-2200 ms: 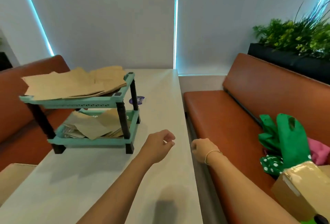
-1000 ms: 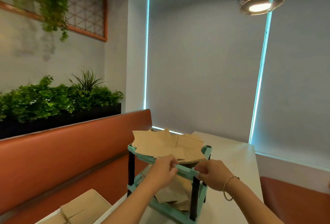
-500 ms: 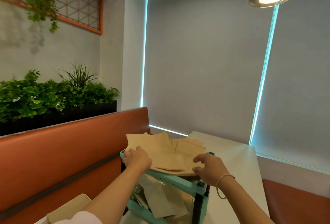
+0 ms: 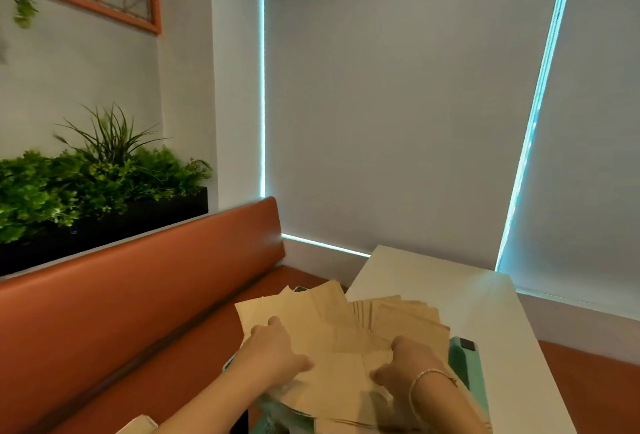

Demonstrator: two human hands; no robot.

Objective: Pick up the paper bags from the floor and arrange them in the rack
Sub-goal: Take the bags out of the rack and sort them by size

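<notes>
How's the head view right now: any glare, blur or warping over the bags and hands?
Head view: cyan glare along the blind edges, with a pale sheen on the table. Bags evenly lit, their edges readable. Left hand fairly sharp; right hand and lower bags smeared by motion. Wide-angle warp tilts the right light strip. Rack mostly hidden.

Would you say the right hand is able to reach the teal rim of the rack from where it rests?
Probably yes: the right hand rests on the paper bags, and the rack rim lies bare just beside it.
</notes>
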